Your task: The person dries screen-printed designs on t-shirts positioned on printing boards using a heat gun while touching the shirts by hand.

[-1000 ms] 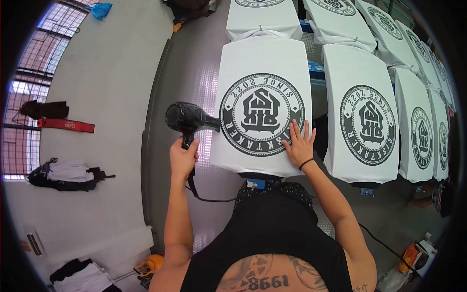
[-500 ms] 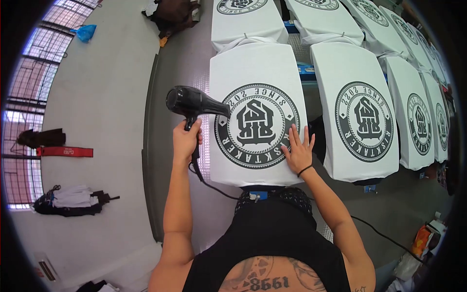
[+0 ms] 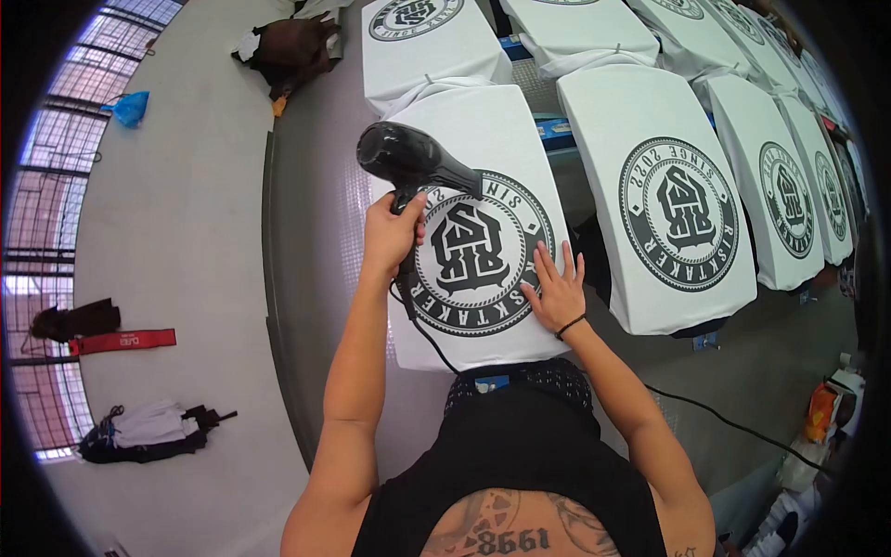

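My left hand [image 3: 393, 232] is wrapped round the handle of a black hair dryer [image 3: 408, 156], its nozzle pointing right over the upper part of a round black print. That print is on a white T-shirt [image 3: 506, 116] stretched over a board in front of me. Fingers spread, my right hand [image 3: 557, 288] lies flat on the shirt at the print's right edge, a dark band round its wrist. Part of the print is hidden behind the dryer and my left hand. The dryer's cord [image 3: 432, 345] hangs down toward my waist.
To the right, another printed white T-shirt [image 3: 594, 107] sits on its own board, with several more in rows beyond. Blue metal brackets [image 3: 557, 130] show between boards. A black cable [image 3: 715, 413] runs across the right side. Clothes [image 3: 153, 432] hang along the left wall.
My left hand has moved the hair dryer right and slightly up, further over the print. My right hand stays on the shirt. The whole view has shifted and turned a little.
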Available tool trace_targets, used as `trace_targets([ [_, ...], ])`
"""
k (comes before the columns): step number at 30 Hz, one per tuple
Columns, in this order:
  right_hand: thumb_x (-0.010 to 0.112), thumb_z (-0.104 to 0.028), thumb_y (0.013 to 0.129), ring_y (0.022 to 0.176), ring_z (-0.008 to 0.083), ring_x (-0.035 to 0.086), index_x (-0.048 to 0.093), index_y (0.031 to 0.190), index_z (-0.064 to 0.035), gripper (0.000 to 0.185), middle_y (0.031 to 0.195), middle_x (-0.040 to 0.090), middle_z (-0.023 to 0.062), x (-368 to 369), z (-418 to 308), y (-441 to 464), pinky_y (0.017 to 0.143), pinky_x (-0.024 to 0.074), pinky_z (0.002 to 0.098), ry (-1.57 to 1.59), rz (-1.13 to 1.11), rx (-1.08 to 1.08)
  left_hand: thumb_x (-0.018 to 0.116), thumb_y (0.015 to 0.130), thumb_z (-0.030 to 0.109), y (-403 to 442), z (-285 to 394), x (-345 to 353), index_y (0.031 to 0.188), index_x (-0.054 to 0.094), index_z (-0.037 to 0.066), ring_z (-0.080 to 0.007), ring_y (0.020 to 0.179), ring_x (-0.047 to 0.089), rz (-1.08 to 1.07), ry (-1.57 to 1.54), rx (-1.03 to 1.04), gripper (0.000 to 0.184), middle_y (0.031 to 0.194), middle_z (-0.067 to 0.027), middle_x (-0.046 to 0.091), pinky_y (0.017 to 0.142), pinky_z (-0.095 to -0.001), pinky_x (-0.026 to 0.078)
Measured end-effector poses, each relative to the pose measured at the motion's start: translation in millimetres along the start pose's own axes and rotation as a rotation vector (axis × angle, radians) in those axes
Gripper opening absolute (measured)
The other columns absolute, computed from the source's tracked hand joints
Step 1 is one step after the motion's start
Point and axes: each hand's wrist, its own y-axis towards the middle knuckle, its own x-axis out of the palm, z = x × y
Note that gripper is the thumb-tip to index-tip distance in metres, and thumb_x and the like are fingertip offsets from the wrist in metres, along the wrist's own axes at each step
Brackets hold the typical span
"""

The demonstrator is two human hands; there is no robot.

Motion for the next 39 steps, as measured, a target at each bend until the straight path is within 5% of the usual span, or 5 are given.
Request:
trace_targets([
  [21, 0.055, -0.040, 0.099, 0.151, 0.0453, 0.018, 0.038, 0.154, -0.0020, 0.069, 0.166, 0.028, 0.0082, 2.2, 2.0, -1.0, 0.120, 0.0099, 0.0640, 0.056, 0.088, 0.034, 0.074, 0.094, 0.023, -125.5, -15.3, 7.1, 0.098, 0.063, -0.001, -0.0080, 0.052, 0.056, -0.040, 0.114, -0.091, 0.027, 0.064, -0.0006, 0.059, 0.048, -0.0243, 0.046],
  [28, 0.053, -0.047, 0.099, 0.151, 0.0432, 0.018, 0.038, 0.155, -0.0049, 0.072, 0.167, 0.027, 0.0044, 4.2, 0.6, -1.1, 0.119, 0.0065, 0.0669, -0.017, 0.069, 0.012, 0.074, 0.093, 0.022, -171.4, -30.4, -21.0, 0.106, 0.065, -0.002, -0.0085, 0.053, 0.057, 0.046, 0.153, -0.132, 0.029, 0.065, -0.0010, 0.060, 0.049, -0.0255, 0.047],
  [39, 0.054, -0.045, 0.099, 0.152, 0.0421, 0.018, 0.040, 0.154, -0.0069, 0.068, 0.165, 0.032, 0.0032, 3.4, -1.9, -0.2, 0.119, 0.0052, 0.0661, -0.022, 0.020, 0.021, 0.073, 0.094, 0.021, -125.2, -32.4, -50.7, 0.089, 0.061, 0.000, -0.0092, 0.050, 0.055, 0.213, 0.150, -0.043, 0.025, 0.063, -0.0015, 0.060, 0.047, -0.0257, 0.045],
])
